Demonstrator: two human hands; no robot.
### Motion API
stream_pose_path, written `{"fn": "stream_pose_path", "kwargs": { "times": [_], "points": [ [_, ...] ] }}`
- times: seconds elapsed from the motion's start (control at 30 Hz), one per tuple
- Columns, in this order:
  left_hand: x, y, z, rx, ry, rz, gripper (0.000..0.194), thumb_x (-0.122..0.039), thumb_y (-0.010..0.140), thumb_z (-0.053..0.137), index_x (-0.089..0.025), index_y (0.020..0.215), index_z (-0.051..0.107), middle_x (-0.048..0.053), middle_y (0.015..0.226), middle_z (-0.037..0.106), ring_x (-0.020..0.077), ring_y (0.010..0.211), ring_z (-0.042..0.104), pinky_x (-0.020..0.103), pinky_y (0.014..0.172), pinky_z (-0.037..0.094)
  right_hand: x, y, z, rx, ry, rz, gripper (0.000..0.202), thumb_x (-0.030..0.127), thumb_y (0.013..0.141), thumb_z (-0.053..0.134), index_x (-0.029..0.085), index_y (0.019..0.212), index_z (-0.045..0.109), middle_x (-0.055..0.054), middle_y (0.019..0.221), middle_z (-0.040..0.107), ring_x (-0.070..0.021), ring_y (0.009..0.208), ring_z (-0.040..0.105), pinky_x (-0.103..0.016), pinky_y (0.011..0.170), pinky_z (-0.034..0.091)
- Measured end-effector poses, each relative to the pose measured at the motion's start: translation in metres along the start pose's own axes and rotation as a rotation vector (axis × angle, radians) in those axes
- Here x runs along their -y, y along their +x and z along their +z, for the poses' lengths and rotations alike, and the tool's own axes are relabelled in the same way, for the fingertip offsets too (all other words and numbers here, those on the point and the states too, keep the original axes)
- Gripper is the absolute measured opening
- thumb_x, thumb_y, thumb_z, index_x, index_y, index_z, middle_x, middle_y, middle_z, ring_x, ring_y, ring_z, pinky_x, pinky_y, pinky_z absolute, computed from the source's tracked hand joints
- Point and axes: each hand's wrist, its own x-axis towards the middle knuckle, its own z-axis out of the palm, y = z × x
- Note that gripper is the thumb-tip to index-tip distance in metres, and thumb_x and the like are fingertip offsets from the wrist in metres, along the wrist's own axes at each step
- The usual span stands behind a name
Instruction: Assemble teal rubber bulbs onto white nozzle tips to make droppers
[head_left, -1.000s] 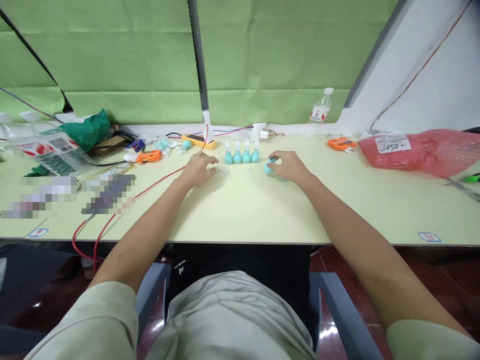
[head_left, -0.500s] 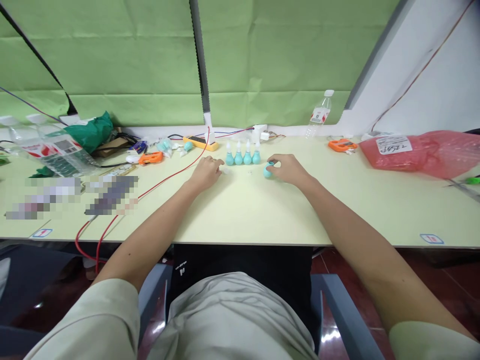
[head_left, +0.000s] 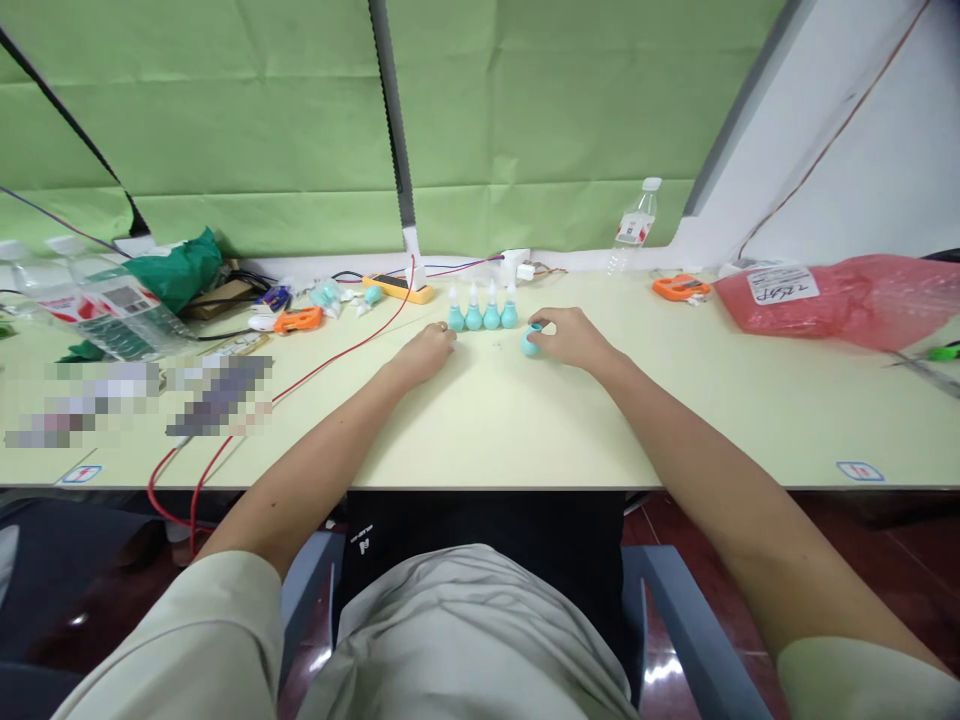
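Four-fingered grip aside, my right hand [head_left: 570,337] pinches a turquoise rubber bulb [head_left: 530,342], the body of a nasal aspirator without its nozzle, at the tabletop. To its left stands a short row of several turquoise nasal aspirators [head_left: 474,316], upright, each with a clear pointed nozzle on top. In front of the row's left end, my left hand [head_left: 429,352] is low on the table with its fingers closed around a small clear nozzle, which the fingers mostly hide. Tiny pale bits [head_left: 496,345] lie between my hands.
A yellow multimeter [head_left: 397,288] and a red cable [head_left: 337,352] lie behind and left of my left hand. Orange tools [head_left: 298,320] and bottles [head_left: 97,300] are further left. On the right are a clear bottle [head_left: 634,230], an orange tool [head_left: 679,288] and a red plastic bag [head_left: 832,300].
My left hand has moved slightly right and toward me, and its fingers have closed over the clear nozzle. My right hand still pinches the bulb; the view has shifted slightly.
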Motion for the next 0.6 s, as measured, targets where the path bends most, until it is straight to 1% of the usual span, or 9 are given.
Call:
{"fn": "stream_pose_path", "kwargs": {
  "times": [0.07, 0.17, 0.23, 0.3, 0.37, 0.47, 0.53, 0.6],
  "points": [
    [-0.010, -0.006, -0.003, 0.015, -0.085, 0.043, 0.032, -0.020, 0.095, 0.047, -0.013, 0.114, 0.071, 0.013, 0.111, 0.065, 0.0239, 0.100, 0.063, 0.036, 0.094, 0.049, 0.004, -0.002, -0.002, 0.034, 0.022, -0.059, 0.027, 0.029, 0.080, 0.067, 0.019, 0.103, 0.077, -0.007, 0.106, 0.077, -0.0237, 0.091, 0.068, -0.036, 0.086, 0.050],
    [-0.030, -0.018, -0.009, 0.087, -0.207, 0.127, 0.031, -0.029, 0.095, 0.051, -0.017, 0.113, 0.073, 0.009, 0.101, 0.067, 0.0230, 0.094, 0.063, 0.036, 0.089, 0.050, 0.012, -0.005, -0.003, 0.143, 0.087, -0.144, 0.025, 0.031, 0.078, 0.070, 0.020, 0.100, 0.077, -0.006, 0.104, 0.077, -0.0238, 0.095, 0.067, -0.036, 0.088, 0.051],
    [-0.042, -0.024, -0.012, 0.126, -0.264, 0.170, 0.031, -0.032, 0.096, 0.051, -0.020, 0.113, 0.073, 0.008, 0.101, 0.067, 0.0222, 0.094, 0.063, 0.035, 0.089, 0.050, 0.016, -0.007, -0.002, 0.228, 0.126, -0.142, 0.025, 0.033, 0.076, 0.073, 0.020, 0.097, 0.076, -0.005, 0.099, 0.076, -0.0225, 0.090, 0.067, -0.034, 0.083, 0.052],
    [-0.050, -0.028, -0.014, 0.158, -0.293, 0.199, 0.031, -0.032, 0.096, 0.051, -0.021, 0.114, 0.074, 0.008, 0.104, 0.067, 0.0214, 0.093, 0.063, 0.035, 0.089, 0.050, 0.018, -0.008, 0.000, 0.295, 0.148, -0.120, 0.026, 0.035, 0.075, 0.073, 0.020, 0.097, 0.075, -0.004, 0.093, 0.075, -0.0206, 0.084, 0.066, -0.032, 0.077, 0.052],
    [-0.053, -0.029, -0.015, 0.173, -0.301, 0.211, 0.032, -0.030, 0.094, 0.053, -0.022, 0.118, 0.073, 0.007, 0.108, 0.067, 0.0207, 0.093, 0.064, 0.035, 0.089, 0.050, 0.017, -0.009, 0.003, 0.333, 0.163, -0.108, 0.027, 0.036, 0.075, 0.073, 0.020, 0.097, 0.074, -0.004, 0.090, 0.073, -0.0194, 0.080, 0.065, -0.031, 0.074, 0.051],
    [-0.051, -0.031, -0.017, 0.152, -0.304, 0.184, 0.037, -0.028, 0.091, 0.057, -0.023, 0.125, 0.069, 0.007, 0.110, 0.068, 0.0208, 0.096, 0.063, 0.034, 0.087, 0.050, 0.015, -0.008, 0.004, 0.366, 0.159, -0.112, 0.029, 0.036, 0.076, 0.073, 0.020, 0.100, 0.074, -0.004, 0.093, 0.073, -0.0193, 0.081, 0.066, -0.030, 0.072, 0.051],
    [-0.048, -0.031, -0.019, 0.138, -0.295, 0.150, 0.035, -0.029, 0.089, 0.059, -0.023, 0.122, 0.069, 0.006, 0.106, 0.069, 0.0210, 0.095, 0.063, 0.033, 0.083, 0.050, 0.014, -0.007, 0.003, 0.377, 0.143, -0.122, 0.028, 0.035, 0.077, 0.072, 0.021, 0.101, 0.074, -0.004, 0.096, 0.074, -0.0196, 0.082, 0.066, -0.031, 0.073, 0.051],
    [-0.046, -0.032, -0.021, 0.134, -0.283, 0.127, 0.030, -0.031, 0.088, 0.061, -0.023, 0.115, 0.070, 0.005, 0.102, 0.069, 0.0209, 0.092, 0.063, 0.033, 0.080, 0.051, 0.015, -0.008, 0.003, 0.393, 0.124, -0.131, 0.026, 0.033, 0.077, 0.071, 0.022, 0.101, 0.074, -0.005, 0.099, 0.074, -0.0197, 0.083, 0.067, -0.031, 0.074, 0.052]
  ]
}}
